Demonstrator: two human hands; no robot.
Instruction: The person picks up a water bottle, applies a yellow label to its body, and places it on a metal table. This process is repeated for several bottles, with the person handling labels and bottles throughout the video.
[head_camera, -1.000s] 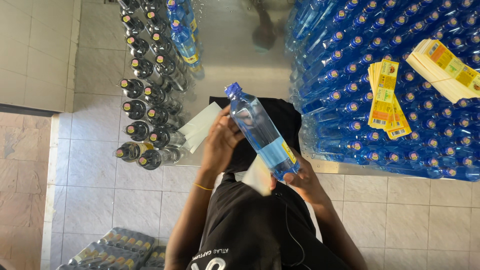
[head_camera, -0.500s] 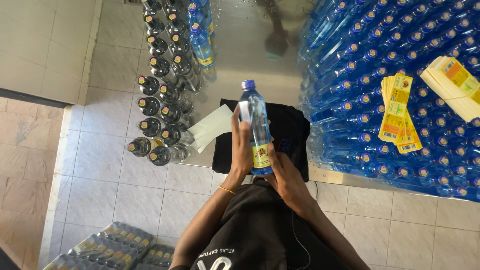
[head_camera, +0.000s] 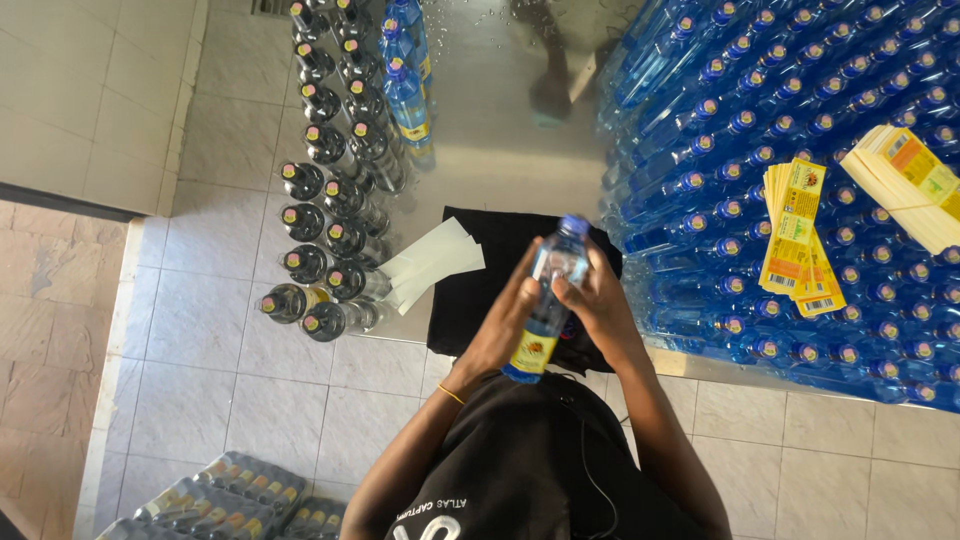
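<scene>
Blue plastic marks the bottle (head_camera: 545, 300) held near the middle of the frame, tilted with its cap toward the upper right and its base toward the lower left, above the black cloth (head_camera: 470, 290) spread on the shiny metal table (head_camera: 490, 140). The left hand (head_camera: 505, 325) wraps the bottle's lower half from the left side, fingers curled and pressed against the yellow label (head_camera: 533, 348) near the base. The right hand (head_camera: 600, 300) closes around the upper body from the right, its fingers folded over the shoulder just below the cap. Both hands grip the bottle firmly; neither is spread.

Judging by the label already sitting on the bottle, the step in hand looks like smoothing it down, pressing it round the curve. The next move would call for a steady turn of the bottle between the palms so the label's edges lie flat without creases.

White backing strips (head_camera: 432, 262) lie just left of the cloth. Dark bottles (head_camera: 320, 215) stand in rows at the upper left, and a mass of blue bottles (head_camera: 760, 130) fills the upper right, with stacks of yellow labels (head_camera: 795, 235) resting on their caps. Wrapped packs (head_camera: 220, 495) sit on the tiled floor at lower left
</scene>
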